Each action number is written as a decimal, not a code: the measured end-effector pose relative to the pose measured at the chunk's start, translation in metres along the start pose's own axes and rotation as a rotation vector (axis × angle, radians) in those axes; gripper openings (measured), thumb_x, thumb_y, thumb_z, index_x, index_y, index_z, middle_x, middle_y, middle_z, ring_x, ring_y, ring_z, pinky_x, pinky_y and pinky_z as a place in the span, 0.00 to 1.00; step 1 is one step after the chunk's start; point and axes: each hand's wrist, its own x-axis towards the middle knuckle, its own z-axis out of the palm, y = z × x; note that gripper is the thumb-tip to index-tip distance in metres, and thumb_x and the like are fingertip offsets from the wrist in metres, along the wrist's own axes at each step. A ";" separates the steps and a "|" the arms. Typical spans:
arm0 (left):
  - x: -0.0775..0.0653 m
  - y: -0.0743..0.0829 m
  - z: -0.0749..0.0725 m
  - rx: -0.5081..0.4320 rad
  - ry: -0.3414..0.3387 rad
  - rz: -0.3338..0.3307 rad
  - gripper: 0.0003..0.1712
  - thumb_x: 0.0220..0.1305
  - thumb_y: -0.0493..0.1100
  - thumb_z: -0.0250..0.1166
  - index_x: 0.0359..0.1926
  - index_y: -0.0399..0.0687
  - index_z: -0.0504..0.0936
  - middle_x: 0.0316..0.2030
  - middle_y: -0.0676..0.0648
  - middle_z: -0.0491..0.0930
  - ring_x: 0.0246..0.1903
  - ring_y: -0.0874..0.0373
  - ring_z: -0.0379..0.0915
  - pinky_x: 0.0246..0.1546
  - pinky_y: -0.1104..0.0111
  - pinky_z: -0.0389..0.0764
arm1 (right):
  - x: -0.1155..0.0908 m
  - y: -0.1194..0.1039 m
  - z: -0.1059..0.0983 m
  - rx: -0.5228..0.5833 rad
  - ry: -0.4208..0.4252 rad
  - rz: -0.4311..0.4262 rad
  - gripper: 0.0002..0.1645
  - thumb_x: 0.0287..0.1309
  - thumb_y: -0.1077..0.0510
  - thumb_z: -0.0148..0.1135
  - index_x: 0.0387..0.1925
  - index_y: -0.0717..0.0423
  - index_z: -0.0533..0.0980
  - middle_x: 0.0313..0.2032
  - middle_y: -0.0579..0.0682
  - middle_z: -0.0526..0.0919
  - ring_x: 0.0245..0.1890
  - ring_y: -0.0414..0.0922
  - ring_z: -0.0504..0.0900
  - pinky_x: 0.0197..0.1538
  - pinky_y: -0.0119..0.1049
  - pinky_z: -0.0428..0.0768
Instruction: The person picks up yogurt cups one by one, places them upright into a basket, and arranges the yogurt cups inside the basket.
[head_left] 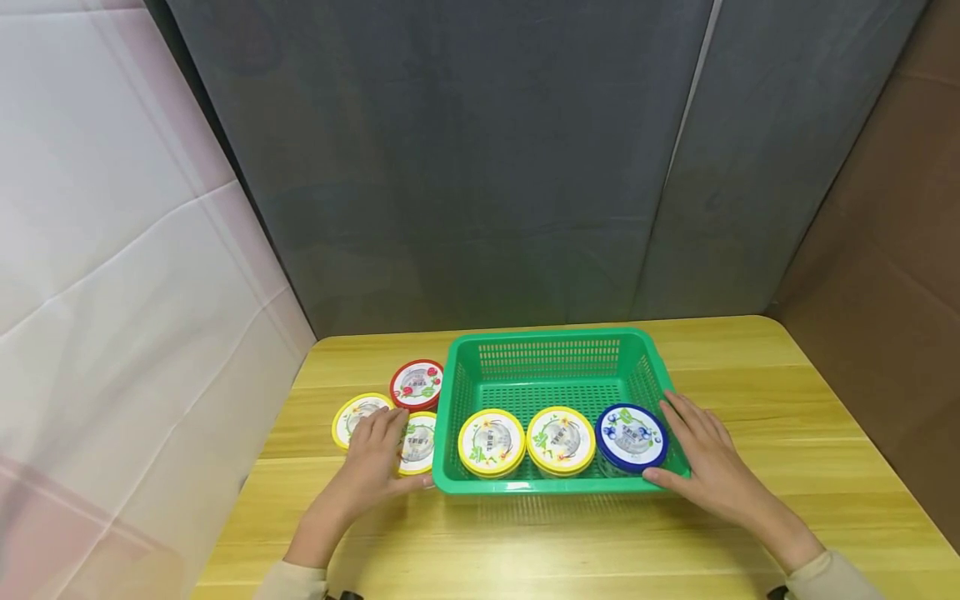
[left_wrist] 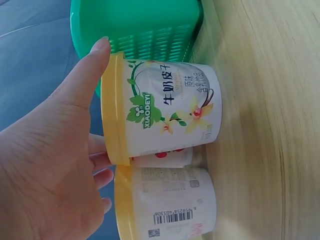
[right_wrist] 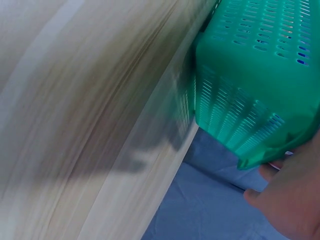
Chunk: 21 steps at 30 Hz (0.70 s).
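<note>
At lower centre, your left grip [head_left: 372, 462] spans a yellow-lidded tub [head_left: 418, 442]; I can't tell if it's clasping. Lower right, your right grip [head_left: 708, 458] grasps the green basket [head_left: 558, 486].

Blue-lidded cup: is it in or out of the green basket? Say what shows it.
In. The head view shows the blue-lidded cup within the walls of the green basket, beside a yellow-lidded cup.

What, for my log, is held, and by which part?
Right hand holds the green basket by its right rim; whether the left hand grips a yellow-lidded cup is unclear.
</note>
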 end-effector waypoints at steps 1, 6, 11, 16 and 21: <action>0.000 0.000 0.000 0.002 0.001 -0.002 0.63 0.44 0.68 0.75 0.71 0.33 0.61 0.68 0.33 0.64 0.71 0.35 0.50 0.72 0.40 0.49 | 0.000 0.000 0.000 0.000 0.000 0.000 0.60 0.54 0.35 0.67 0.77 0.57 0.51 0.78 0.59 0.49 0.78 0.60 0.48 0.77 0.64 0.42; 0.000 0.002 0.001 -0.001 0.012 -0.013 0.64 0.43 0.68 0.75 0.71 0.34 0.61 0.66 0.33 0.64 0.71 0.34 0.48 0.71 0.37 0.46 | 0.000 0.001 0.001 -0.002 0.000 -0.001 0.60 0.54 0.35 0.67 0.77 0.58 0.50 0.78 0.59 0.49 0.76 0.62 0.50 0.75 0.65 0.44; 0.001 0.003 0.003 0.017 0.031 -0.005 0.64 0.42 0.69 0.75 0.70 0.33 0.63 0.62 0.34 0.68 0.69 0.35 0.53 0.70 0.34 0.47 | -0.001 0.003 0.004 -0.013 0.005 -0.008 0.60 0.54 0.35 0.68 0.77 0.59 0.51 0.78 0.60 0.49 0.77 0.61 0.49 0.78 0.62 0.39; 0.003 0.003 0.004 0.035 0.041 -0.004 0.63 0.42 0.68 0.76 0.69 0.33 0.64 0.59 0.36 0.69 0.65 0.38 0.57 0.70 0.34 0.47 | 0.000 0.004 0.004 -0.016 0.011 -0.010 0.60 0.54 0.36 0.68 0.77 0.59 0.51 0.78 0.60 0.49 0.77 0.62 0.50 0.78 0.61 0.38; 0.001 0.003 0.004 0.036 0.052 0.002 0.62 0.41 0.66 0.77 0.69 0.33 0.65 0.59 0.36 0.69 0.64 0.39 0.58 0.70 0.35 0.47 | 0.001 0.005 0.003 -0.012 0.000 0.003 0.61 0.54 0.36 0.68 0.77 0.59 0.51 0.78 0.59 0.48 0.77 0.61 0.48 0.76 0.65 0.42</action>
